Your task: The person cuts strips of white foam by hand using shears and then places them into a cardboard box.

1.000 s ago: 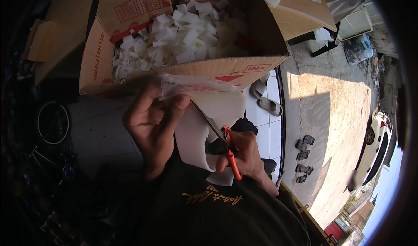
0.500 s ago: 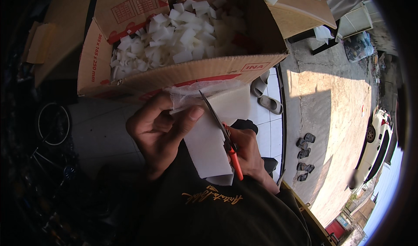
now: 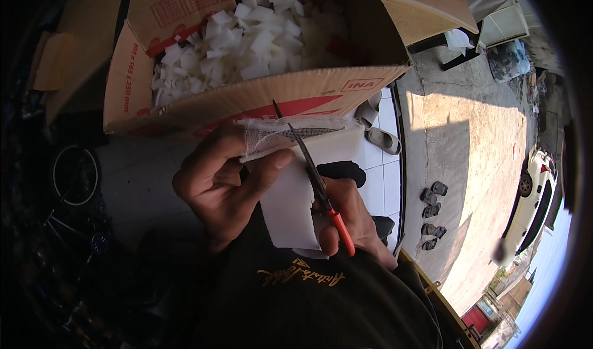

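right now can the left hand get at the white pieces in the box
Probably not yet: the left hand pinches the white sheet, and the near wall of the cardboard box stands between it and the white pieces. With the hand freed, the open top seems to leave a way over.

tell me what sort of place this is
Probably a home or workshop entrance opening onto a concrete yard: grey slippers lie on white floor tiles, dark sandals sit outside, and a white car stands beyond.
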Tool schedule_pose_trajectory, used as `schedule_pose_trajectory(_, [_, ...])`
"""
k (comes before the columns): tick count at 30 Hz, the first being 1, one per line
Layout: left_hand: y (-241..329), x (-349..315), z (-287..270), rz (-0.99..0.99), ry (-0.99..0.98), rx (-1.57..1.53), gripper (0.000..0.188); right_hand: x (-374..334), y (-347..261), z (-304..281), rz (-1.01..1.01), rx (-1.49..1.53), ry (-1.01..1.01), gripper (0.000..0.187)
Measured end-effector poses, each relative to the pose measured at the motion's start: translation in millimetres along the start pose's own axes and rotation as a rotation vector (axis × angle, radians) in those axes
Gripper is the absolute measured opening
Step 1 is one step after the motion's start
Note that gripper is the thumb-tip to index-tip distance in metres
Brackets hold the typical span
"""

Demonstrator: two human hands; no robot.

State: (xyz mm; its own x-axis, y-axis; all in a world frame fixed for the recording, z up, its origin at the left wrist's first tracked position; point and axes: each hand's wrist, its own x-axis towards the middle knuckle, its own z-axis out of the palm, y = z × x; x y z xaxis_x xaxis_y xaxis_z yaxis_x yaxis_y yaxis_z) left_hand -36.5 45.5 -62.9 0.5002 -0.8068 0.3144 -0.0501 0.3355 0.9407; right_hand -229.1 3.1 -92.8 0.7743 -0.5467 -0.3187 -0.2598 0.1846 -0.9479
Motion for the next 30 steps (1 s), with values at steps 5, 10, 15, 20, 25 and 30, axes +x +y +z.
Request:
schedule_pose_trajectory(5, [0, 0, 0, -0.017, -0.018, -0.047, 0.018, -6, -8, 5, 0.027, -0.028, 0.09, 0.086])
schedule_pose_trajectory(10, [5, 4, 2, -0.087, -0.069, -0.054, 0.014, 1, -4, -2, -0.046, 0.017, -0.019, 0.08])
schedule_pose_trajectory(15, [5, -1, 1, -0.192, -0.058, -0.072, 0.016, 0, -13, -3, 0.021, 0.031, -0.022, 0.081])
schedule_pose_trajectory(20, [5, -1, 5, -0.238, -0.037, -0.168, 0.017, 3, -11, -6, -0.101, -0.051, -0.018, 0.071])
schedule_pose_trajectory(25, [4, -2, -2, -0.375, -0.123, -0.133, 0.017, 2, -16, -7, -0.056, 0.002, -0.014, 0.061])
schedule_pose_trajectory(30, [10, 3, -2, -0.429, -0.18, -0.095, 0.024, 2, -16, -9, -0.044, 0.015, -0.041, 0.063])
